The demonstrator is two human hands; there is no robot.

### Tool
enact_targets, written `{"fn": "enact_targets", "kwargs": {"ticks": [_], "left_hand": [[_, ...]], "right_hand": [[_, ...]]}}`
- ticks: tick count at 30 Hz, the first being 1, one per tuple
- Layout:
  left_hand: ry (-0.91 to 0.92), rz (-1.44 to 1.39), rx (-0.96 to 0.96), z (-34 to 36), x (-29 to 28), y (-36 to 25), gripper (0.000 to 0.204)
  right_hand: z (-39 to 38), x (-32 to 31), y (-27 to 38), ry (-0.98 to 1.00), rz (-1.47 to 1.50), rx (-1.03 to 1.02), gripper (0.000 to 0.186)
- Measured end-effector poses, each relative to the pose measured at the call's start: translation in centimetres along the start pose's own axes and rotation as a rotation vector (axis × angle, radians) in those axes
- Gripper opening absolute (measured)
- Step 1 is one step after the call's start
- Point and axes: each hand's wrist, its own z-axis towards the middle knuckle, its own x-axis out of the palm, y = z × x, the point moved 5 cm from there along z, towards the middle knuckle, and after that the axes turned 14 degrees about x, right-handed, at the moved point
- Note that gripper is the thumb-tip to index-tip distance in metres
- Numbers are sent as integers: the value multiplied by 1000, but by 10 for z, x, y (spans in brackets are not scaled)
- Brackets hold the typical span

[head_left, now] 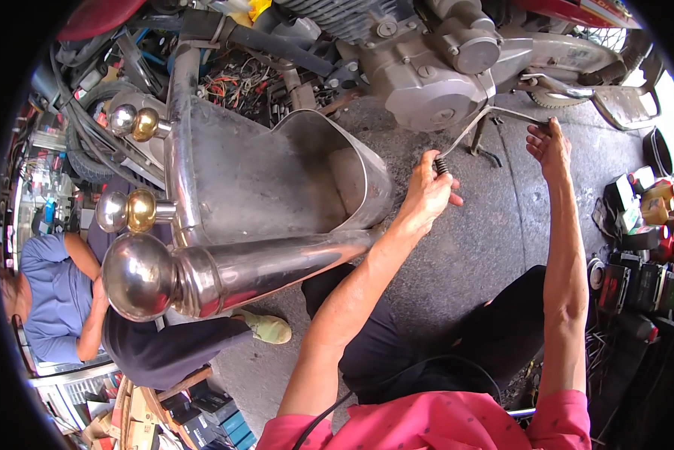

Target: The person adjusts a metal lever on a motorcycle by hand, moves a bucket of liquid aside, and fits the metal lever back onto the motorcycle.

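A bent metal lever (461,140), which looks like a gear-shift pedal, spans the gap between my hands just below the round grey engine cover (425,94). My left hand (425,191) is closed round its ribbed dark end, fingers curled. At the other, darker end my right hand (551,150) grips with thumb and fingertips, the remaining fingers loosely bent. The lever's middle bend lies against the lower right of the engine cover; whether it is joined there I cannot tell. A motorcycle kickstand (487,154) shows behind it.
Close on the left is a large grey metal guard (247,165) with a chrome tube (277,270) and ball-shaped ends. Behind it sits a person in a blue shirt (55,289). Bottles and boxes (652,225) line the right. Tangled wires (239,86) lie at the back.
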Motion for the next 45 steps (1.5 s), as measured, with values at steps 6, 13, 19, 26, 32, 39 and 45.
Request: {"fn": "enact_targets", "kwargs": {"ticks": [6, 13, 19, 26, 32, 39, 45], "left_hand": [[-67, 39, 13, -1, -2, 1, 52], [-84, -42, 8, 2, -3, 5, 54], [-50, -52, 56, 4, -3, 6, 55], [-56, -49, 76, 1, -3, 4, 55], [-52, -28, 81, 1, -2, 3, 54], [-44, -24, 75, 1, -2, 2, 56], [-48, -10, 83, 1, -2, 2, 57]], "right_hand": [[-6, 4, 0, -16, -6, -2, 37], [-6, 3, 3, -25, -39, -23, 37], [-7, 5, 2, -37, -52, -15, 37], [-8, 7, 3, -23, -59, -20, 37], [-10, 7, 3, -42, -61, -11, 37], [-8, 6, 2, -31, -60, -18, 38], [-7, 6, 2, -34, -62, -11, 38]]}}
